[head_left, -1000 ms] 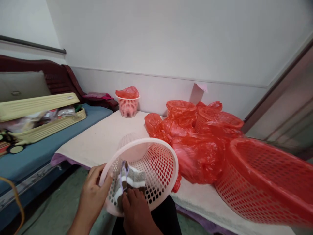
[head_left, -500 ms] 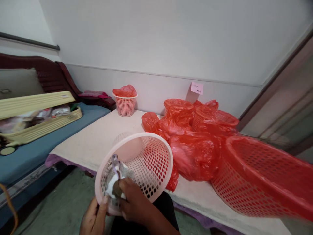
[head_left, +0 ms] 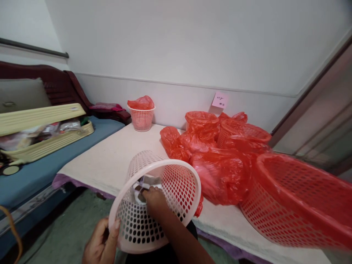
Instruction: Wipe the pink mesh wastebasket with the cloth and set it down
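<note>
A pale pink plastic basket (head_left: 140, 224) full of holes is tilted on its side above the table's front edge, its mouth facing me. My left hand (head_left: 100, 240) is closed on its rim at the lower left, thumb on the inside. My right hand (head_left: 155, 200) reaches deep into the basket, fingers closed on a grey and white cloth bundle (head_left: 151, 180) with a purple band and a brown patch. What kind of cloth item it is, I cannot make out. My right fingertips are partly hidden by the bundle.
Red plastic bags (head_left: 220, 176) lie crumpled on the white-covered table (head_left: 110, 157), among small red baskets. A large red basket (head_left: 277, 205) stands right. A small basket (head_left: 142, 119) holds a red bag at the back. Left, an open yellow suitcase (head_left: 55, 143) lies on a blue bed.
My right hand has pushed the cloth bundle farther into the basket, away from the rim. The basket has shifted slightly down and right, and my left hand still holds its rim.
</note>
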### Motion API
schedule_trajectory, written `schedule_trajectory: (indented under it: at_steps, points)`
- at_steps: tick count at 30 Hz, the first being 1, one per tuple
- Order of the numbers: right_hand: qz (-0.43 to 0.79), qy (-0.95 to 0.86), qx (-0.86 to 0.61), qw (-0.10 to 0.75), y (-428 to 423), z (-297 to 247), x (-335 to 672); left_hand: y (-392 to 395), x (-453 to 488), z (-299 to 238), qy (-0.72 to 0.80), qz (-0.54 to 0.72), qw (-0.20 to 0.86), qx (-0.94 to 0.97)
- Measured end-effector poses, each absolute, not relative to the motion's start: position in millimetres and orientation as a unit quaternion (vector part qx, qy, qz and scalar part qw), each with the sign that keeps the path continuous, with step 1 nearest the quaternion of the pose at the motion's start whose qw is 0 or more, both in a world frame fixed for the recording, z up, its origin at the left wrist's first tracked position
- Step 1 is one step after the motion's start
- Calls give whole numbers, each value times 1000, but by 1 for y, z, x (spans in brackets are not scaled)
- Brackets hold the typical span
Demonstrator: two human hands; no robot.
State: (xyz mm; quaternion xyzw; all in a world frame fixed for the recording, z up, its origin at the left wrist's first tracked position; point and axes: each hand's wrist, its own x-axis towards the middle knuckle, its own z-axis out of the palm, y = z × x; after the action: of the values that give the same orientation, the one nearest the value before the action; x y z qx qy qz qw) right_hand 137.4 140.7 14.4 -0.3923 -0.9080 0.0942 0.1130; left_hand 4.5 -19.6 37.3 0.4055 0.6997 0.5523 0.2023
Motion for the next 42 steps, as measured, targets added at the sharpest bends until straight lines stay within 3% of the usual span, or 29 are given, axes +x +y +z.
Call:
schedule_trajectory:
  at_steps: [6,12,16,20,33,37,42]
  points:
    - [142,-927,-321,132,87,33,154,-13,-14,48,717,494,120,477]
    - [63,-959,-258,96,47,46,187,1,-26,80,727,475,70,490]
    - [19,-949,-257,179,42,30,191,14,-27,98,738,486,41,466]
    - [-1,-928,-269,259,43,14,185,22,-24,104,719,519,89,453]
    - [-6,-921,-226,317,49,-7,151,16,-26,109,715,563,132,394]
    - [55,-913,-239,326,45,6,143,7,-12,95,694,597,177,362]
    - [241,-875,-280,313,36,27,139,-14,-1,57,682,593,227,363]
